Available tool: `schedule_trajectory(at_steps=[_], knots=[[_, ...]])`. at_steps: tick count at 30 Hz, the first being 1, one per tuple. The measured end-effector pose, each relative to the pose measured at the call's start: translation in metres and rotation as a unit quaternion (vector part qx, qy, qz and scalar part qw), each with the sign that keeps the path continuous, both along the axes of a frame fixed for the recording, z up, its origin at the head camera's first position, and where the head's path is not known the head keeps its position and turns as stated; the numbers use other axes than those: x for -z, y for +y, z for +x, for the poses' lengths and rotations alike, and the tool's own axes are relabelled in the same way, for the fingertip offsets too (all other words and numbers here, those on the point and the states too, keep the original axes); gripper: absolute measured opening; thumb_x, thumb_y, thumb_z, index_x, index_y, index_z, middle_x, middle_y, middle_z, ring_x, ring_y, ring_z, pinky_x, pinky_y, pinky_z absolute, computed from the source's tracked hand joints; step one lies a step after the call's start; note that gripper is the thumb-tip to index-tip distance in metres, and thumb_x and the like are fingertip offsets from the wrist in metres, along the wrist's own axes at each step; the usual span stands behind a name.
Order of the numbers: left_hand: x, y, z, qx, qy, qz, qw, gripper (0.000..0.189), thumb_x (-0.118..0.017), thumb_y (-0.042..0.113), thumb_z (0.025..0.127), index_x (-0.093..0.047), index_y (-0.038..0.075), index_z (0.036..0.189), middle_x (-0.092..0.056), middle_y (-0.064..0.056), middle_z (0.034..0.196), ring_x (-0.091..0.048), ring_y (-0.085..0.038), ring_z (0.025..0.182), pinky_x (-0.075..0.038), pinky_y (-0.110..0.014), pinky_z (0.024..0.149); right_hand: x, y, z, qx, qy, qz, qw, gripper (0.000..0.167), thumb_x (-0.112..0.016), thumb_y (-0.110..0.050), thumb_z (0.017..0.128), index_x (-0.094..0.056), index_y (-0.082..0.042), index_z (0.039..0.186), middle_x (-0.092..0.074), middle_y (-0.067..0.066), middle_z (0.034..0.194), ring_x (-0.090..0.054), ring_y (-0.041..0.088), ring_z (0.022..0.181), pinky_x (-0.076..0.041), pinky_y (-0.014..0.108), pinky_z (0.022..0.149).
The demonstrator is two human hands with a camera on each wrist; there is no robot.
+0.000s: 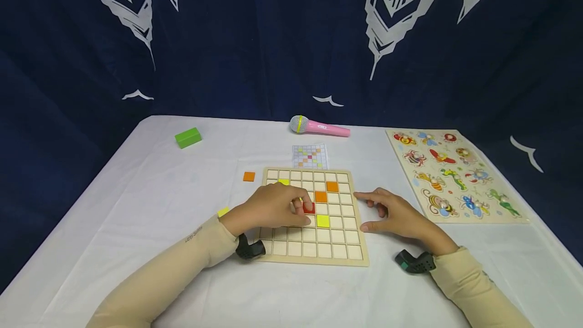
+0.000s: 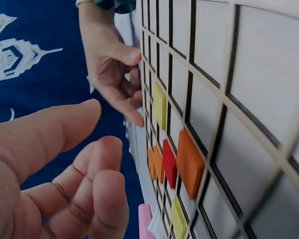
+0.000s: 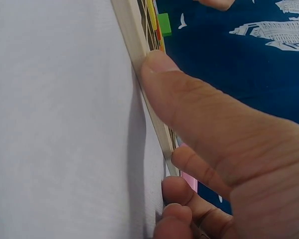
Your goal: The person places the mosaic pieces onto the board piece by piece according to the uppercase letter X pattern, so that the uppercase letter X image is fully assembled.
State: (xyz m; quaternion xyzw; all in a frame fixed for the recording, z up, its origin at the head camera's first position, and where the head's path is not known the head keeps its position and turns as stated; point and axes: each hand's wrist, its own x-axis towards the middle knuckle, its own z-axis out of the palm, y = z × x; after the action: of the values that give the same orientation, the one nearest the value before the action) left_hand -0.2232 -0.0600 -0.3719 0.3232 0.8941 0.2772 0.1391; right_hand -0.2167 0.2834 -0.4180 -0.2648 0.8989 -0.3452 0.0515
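Observation:
A wooden grid board (image 1: 314, 259) lies on the table, holding red, orange and yellow square tiles. My left hand (image 1: 278, 205) hovers over the board's left half, beside the red tile (image 1: 309, 209). In the left wrist view its thumb and fingers are apart and loosely bent, with nothing between them. An orange tile (image 2: 191, 167) sits beside the red one there; the left hand hides it in the head view. My right hand (image 1: 395, 214) rests at the board's right edge, its thumb and a fingertip touching the rim in the right wrist view.
Off the board's left side lie an orange tile (image 1: 248, 176) and a partly hidden yellow tile (image 1: 223, 211). Behind the board is a patterned grid card (image 1: 309, 156), then a pink microphone (image 1: 325, 129). A green block (image 1: 188, 137) stands back left, an insect puzzle board (image 1: 455, 176) right.

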Motion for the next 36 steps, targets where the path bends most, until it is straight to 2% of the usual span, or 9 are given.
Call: schedule_trajectory(at_steps=[5,11,13,17,24,28,32,36], knots=[[-0.003,-0.024,-0.002,0.029,-0.022,0.048,0.9982,0.024,-0.082,0.028,0.095,-0.076,0.018,0.116,-0.072,0.017,0.091,-0.064,-0.005,0.072,-0.05,-0.027,0.069,0.0,0.0,-0.001,0.002,0.001,0.005,1.0,0.073,-0.095,-0.02,0.084,-0.064,0.004,0.145,-0.053,0.0,0.103,-0.044,0.009,0.079,-0.041,0.027,0.07],[-0.002,-0.058,-0.019,0.04,-0.1,0.113,0.9878,0.031,-0.081,0.017,0.096,-0.072,0.005,0.123,-0.075,0.007,0.096,-0.067,-0.015,0.078,-0.051,-0.03,0.075,-0.001,0.0,-0.001,0.004,0.0,0.006,1.0,0.074,-0.095,-0.02,0.083,-0.064,0.004,0.145,-0.053,0.0,0.103,-0.044,0.01,0.079,-0.04,0.027,0.07],[-0.001,-0.068,-0.027,0.027,-0.11,0.129,0.9851,0.033,-0.081,0.015,0.097,-0.071,0.002,0.125,-0.075,0.004,0.097,-0.066,-0.017,0.079,-0.049,-0.03,0.074,-0.001,0.0,-0.001,0.003,0.0,0.006,1.0,0.074,-0.096,-0.02,0.083,-0.063,0.004,0.145,-0.053,0.0,0.103,-0.044,0.01,0.079,-0.04,0.027,0.07],[0.005,-0.085,-0.042,-0.009,-0.11,0.163,0.9804,0.035,-0.08,0.012,0.097,-0.069,-0.001,0.128,-0.075,0.0,0.096,-0.066,-0.018,0.081,-0.049,-0.028,0.074,0.0,0.0,-0.001,0.002,0.0,0.006,1.0,0.074,-0.096,-0.019,0.083,-0.063,0.004,0.146,-0.053,0.0,0.103,-0.044,0.01,0.079,-0.04,0.027,0.069],[0.025,-0.109,-0.06,-0.067,-0.123,0.241,0.9603,0.04,-0.077,0.003,0.095,-0.065,-0.007,0.132,-0.075,0.0,0.094,-0.063,-0.014,0.08,-0.05,-0.026,0.075,0.0,0.0,-0.001,0.0,0.0,0.006,1.0,0.074,-0.096,-0.02,0.083,-0.063,0.004,0.146,-0.053,0.0,0.103,-0.044,0.01,0.079,-0.04,0.027,0.069],[0.035,-0.118,-0.067,-0.107,-0.109,0.269,0.9509,0.041,-0.074,0.003,0.097,-0.063,-0.009,0.135,-0.074,-0.001,0.094,-0.064,-0.013,0.081,-0.05,-0.025,0.076,0.001,0.0,-0.002,-0.004,0.002,0.005,1.0,0.073,-0.096,-0.019,0.083,-0.064,0.004,0.145,-0.052,0.0,0.103,-0.043,0.01,0.079,-0.04,0.027,0.069],[0.042,-0.125,-0.071,-0.147,-0.087,0.262,0.9499,0.041,-0.074,0.007,0.1,-0.064,-0.006,0.138,-0.074,-0.004,0.093,-0.065,-0.014,0.081,-0.051,-0.024,0.075,0.001,0.001,-0.002,-0.006,0.003,0.002,1.0,0.073,-0.095,-0.019,0.083,-0.064,0.005,0.145,-0.052,0.0,0.102,-0.043,0.009,0.078,-0.04,0.027,0.069],[0.048,-0.129,-0.075,-0.169,-0.068,0.233,0.9553,0.043,-0.074,0.009,0.101,-0.064,-0.003,0.141,-0.073,-0.005,0.093,-0.063,-0.013,0.078,-0.051,-0.024,0.072,0.001,0.001,-0.002,-0.006,0.005,0.0,1.0,0.073,-0.095,-0.018,0.083,-0.063,0.006,0.145,-0.053,0.0,0.103,-0.043,0.009,0.078,-0.04,0.027,0.068]])
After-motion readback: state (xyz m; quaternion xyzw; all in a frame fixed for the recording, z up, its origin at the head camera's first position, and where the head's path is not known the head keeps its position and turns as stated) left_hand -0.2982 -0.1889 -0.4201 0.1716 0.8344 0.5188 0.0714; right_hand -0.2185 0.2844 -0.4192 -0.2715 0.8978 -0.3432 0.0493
